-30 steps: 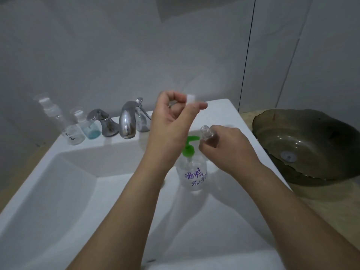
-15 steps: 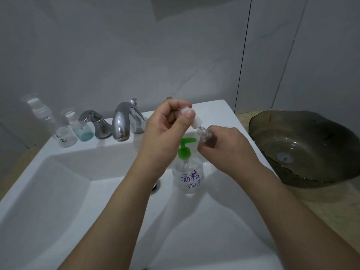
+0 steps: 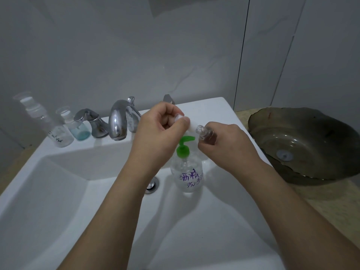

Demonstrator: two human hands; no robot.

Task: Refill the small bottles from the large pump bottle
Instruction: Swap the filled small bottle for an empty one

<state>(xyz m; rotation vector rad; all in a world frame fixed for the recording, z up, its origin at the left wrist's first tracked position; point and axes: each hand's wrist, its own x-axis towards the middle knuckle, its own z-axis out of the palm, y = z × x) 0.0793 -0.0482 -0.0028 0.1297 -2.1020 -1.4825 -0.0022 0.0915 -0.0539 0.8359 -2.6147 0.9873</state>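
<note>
Over the white sink basin (image 3: 58,191), right hand (image 3: 224,147) grips the uncapped small bottle (image 3: 204,132) tilted neck-left, left hand's (image 3: 155,133) fingers pinch its white cap (image 3: 180,116) just beside, both above the green-pump bottle (image 3: 187,172), likely so drips fall in the basin.

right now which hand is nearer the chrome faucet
Left. The left hand, pinching a white cap, is just right of the faucet; the right hand is farther right.
</note>
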